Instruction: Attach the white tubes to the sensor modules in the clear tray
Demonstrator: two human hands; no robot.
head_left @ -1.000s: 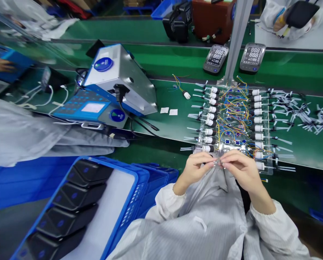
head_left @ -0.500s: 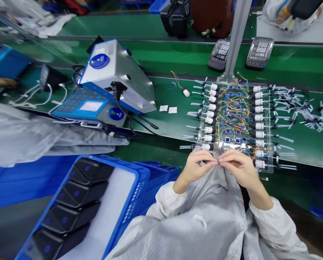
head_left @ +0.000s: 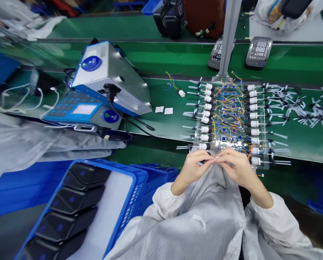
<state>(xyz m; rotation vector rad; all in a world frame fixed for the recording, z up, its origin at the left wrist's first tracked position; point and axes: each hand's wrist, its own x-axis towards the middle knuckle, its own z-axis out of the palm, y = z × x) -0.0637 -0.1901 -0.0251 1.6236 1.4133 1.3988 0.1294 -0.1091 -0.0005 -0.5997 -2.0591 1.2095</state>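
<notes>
My left hand (head_left: 196, 165) and my right hand (head_left: 234, 164) meet at the near edge of a clear plastic tray (head_left: 218, 144). Thumb and fingers of each are pinched together, fingertips touching or nearly so. Whatever they grip is too small to make out. Two columns of white cylindrical parts with black ends, such as this one (head_left: 206, 137) on the left and this one (head_left: 255, 131) on the right, line the tray. Thin yellow, red and blue wires (head_left: 233, 104) tangle between them, over small blue pieces. Pale tubes stick out on both sides.
A pile of short pale tubes with black fittings (head_left: 288, 99) lies right of the tray. One loose wired cylinder (head_left: 181, 92) is left of it. Metal test boxes (head_left: 112, 76), two display units (head_left: 259, 52) and a post (head_left: 229, 39) stand beyond. A blue crate (head_left: 136, 187) holds black housings.
The whole view has shifted slightly, with the bench things now further left. My hands stay pinched together at the tray's near edge, their fingertips only slightly moved.
</notes>
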